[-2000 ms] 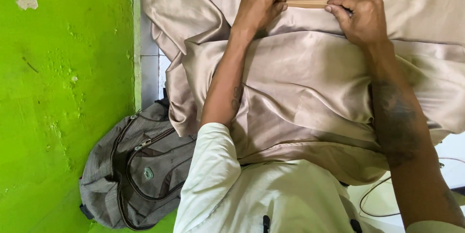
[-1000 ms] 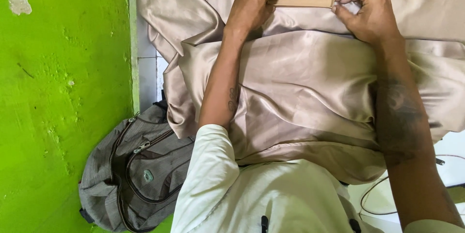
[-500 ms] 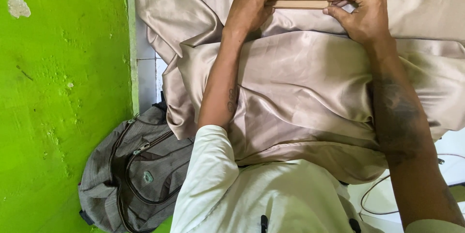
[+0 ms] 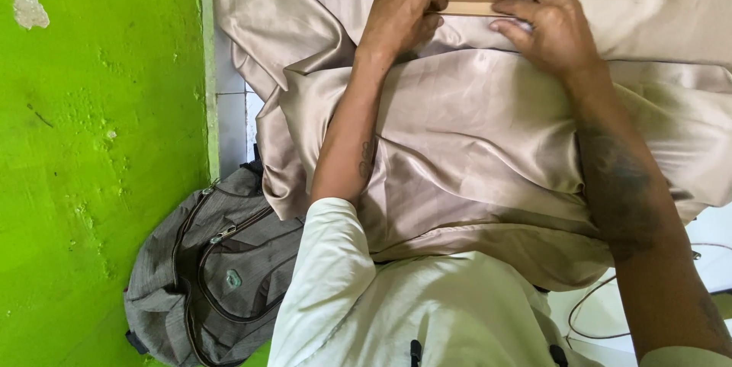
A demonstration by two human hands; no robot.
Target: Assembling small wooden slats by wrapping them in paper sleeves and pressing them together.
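We have one view only, head-worn, looking steeply down past our own white-shirted chest at close range. The frame takes in both forearms over beige satin cloth point(image 4: 473, 146), green wall point(image 4: 91, 146) along its left edge.

A bright green, chipped wall point(image 4: 91, 146) meets pale floor tiles point(image 4: 231, 119) beside a grey backpack point(image 4: 206, 275).

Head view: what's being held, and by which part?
A flat wooden strip, held by its two ends: left hand closed around the left end, right hand pinching the right end with its fingers, above the beige cloth.
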